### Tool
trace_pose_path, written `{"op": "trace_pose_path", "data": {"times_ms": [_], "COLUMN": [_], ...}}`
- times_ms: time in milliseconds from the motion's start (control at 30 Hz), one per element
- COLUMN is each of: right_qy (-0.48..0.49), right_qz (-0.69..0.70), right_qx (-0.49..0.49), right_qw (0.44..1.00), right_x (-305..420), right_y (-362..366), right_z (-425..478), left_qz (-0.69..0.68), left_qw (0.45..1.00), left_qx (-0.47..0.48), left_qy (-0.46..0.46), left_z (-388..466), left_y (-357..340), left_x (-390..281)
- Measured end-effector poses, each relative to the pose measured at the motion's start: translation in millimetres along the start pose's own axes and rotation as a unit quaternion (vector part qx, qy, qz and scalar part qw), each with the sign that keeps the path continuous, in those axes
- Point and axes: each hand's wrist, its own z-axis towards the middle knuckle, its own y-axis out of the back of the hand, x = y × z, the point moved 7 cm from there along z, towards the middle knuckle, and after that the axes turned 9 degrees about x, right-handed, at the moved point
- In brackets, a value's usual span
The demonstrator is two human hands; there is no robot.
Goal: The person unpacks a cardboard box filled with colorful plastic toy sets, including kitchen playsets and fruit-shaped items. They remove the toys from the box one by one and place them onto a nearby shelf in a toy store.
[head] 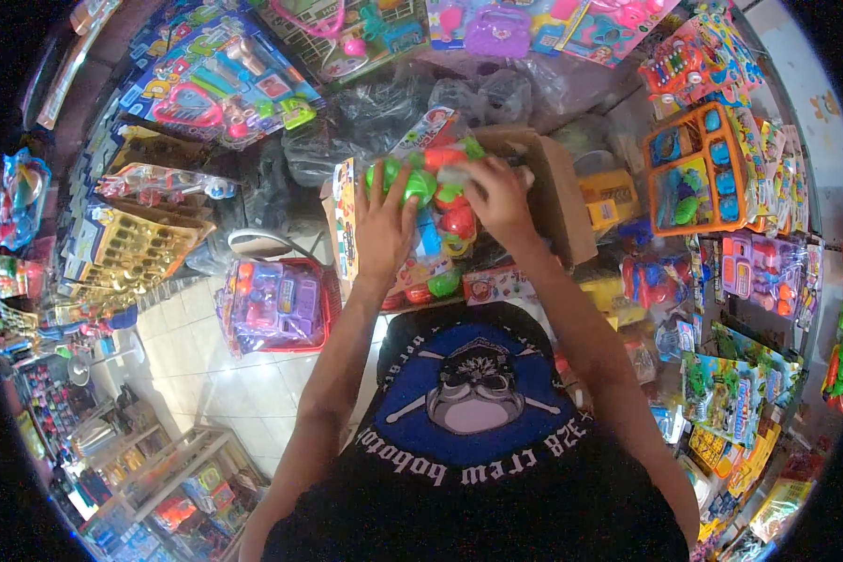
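Note:
My left hand [385,228] lies with fingers spread over a green plastic toy vegetable [418,184] in a toy food set. Around it are an orange toy carrot [441,157], a red toy strawberry [451,197] and a red toy fruit [458,221]. My right hand [497,200] is at the set's right side, fingers curled by the carrot. Something pale at those fingertips is blurred, so its grip is unclear. The set's printed card [346,218] shows beside my left hand. Beneath the set is an open cardboard box [569,204].
A red basket [330,302] with a packaged purple toy set [277,302] stands to the left on tiled floor [253,400]. Packaged toys hang on both sides, including an orange-framed set [699,172] at right. Dark plastic bags [351,126] lie beyond the box.

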Motion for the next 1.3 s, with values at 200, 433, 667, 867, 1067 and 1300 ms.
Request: {"op": "trace_pose_path", "data": {"times_ms": [200,433,667,867,1067,1300], "right_qy": [-0.005,-0.028,-0.028,-0.006,-0.018,-0.018], "right_qz": [0.068,-0.102,-0.012,0.049,-0.096,-0.033], "right_qx": [-0.044,0.128,-0.004,-0.034,0.135,-0.006], "right_qw": [0.997,0.986,1.0,0.998,0.986,0.999], "right_x": [-9.1,23.4,4.1,-8.7,16.2,3.1], "right_y": [-6.9,-17.5,2.3,0.5,-17.3,1.0], "right_z": [16.5,-64.3,0.3,5.7,-71.9,-12.9], "left_qz": [0.002,-0.003,-0.008,-0.003,-0.015,-0.006], "left_qw": [1.0,1.0,1.0,1.0,1.0,1.0], "left_qx": [-0.004,-0.011,-0.018,-0.013,-0.009,-0.008], "left_qy": [-0.004,-0.008,-0.017,-0.014,-0.014,-0.015], "left_z": [0.0,-0.7,-1.5,0.2,-1.5,-1.8], "left_y": [0.2,-1.2,-1.0,-0.8,1.8,0.8], "left_x": [1.6,1.4,4.8,1.3,-1.0,0.0]}}
